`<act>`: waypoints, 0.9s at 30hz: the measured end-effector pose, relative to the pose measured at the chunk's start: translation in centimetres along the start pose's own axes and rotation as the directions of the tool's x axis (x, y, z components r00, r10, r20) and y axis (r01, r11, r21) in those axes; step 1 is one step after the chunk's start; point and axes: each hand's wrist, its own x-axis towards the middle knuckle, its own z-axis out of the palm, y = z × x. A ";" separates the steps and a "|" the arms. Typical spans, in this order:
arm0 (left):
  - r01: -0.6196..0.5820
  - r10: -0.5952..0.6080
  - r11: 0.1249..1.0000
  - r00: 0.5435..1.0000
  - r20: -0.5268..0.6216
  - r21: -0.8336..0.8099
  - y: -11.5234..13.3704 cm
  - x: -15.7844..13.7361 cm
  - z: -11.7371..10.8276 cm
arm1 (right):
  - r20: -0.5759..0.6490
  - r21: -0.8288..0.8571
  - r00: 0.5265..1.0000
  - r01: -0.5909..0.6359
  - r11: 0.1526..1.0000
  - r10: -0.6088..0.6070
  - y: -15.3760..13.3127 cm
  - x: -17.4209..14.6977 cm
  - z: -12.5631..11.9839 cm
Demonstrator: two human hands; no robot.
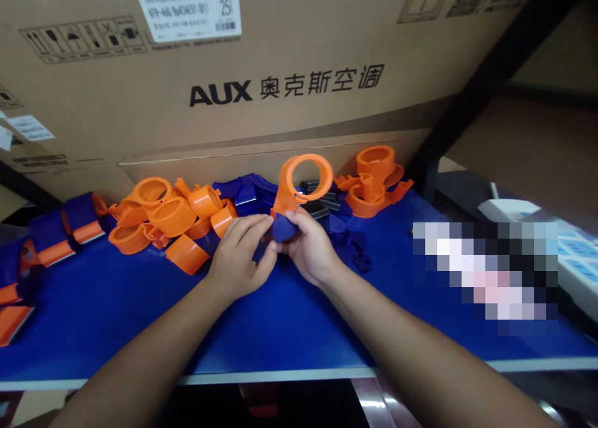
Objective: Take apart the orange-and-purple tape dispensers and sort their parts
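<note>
In the head view, an orange plastic tape dispenser body (282, 194) stands up between my hands, its round ring at the top. My right hand (312, 248) grips its lower end, thumb over a small dark blue plastic piece (283, 228) there. My left hand (243, 253) meets it from the other side, fingertips and thumb closed in at the same lower end. How the blue piece sits against the orange body is partly hidden by the fingers. Small blue pieces (348, 238) lie loose just right of my right hand.
Several orange dispenser bodies (172, 217) are heaped left; a few more orange bodies (374, 191) stand right. Blue-and-orange dispensers (84, 219) line the far left. Black rollers (322, 204) lie behind my hands. A large carton (299, 119) walls off the back of the blue tabletop (280, 328).
</note>
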 end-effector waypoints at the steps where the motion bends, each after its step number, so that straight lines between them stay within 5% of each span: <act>1: 0.004 -0.004 1.000 1.000 -0.003 -0.018 0.0 0.0 -0.1 | -0.011 -0.007 1.000 0.001 1.000 -0.001 -0.2 -0.1 0.1; 11: 0.010 -0.012 0.988 1.000 -0.014 -0.157 1.0 0.0 -0.2 | -0.057 -0.100 0.997 0.052 0.994 -0.058 -0.2 0.1 0.3; 17: 0.082 -0.090 0.980 0.995 -0.038 -0.179 1.2 0.0 -0.3 | -0.024 -0.230 0.982 0.178 0.957 -0.188 0.2 0.4 0.3; 27: 0.189 -0.197 0.963 0.980 -0.023 -0.191 1.6 -0.5 0.5 | -0.005 -0.278 0.978 0.198 0.940 -0.208 0.8 0.1 0.7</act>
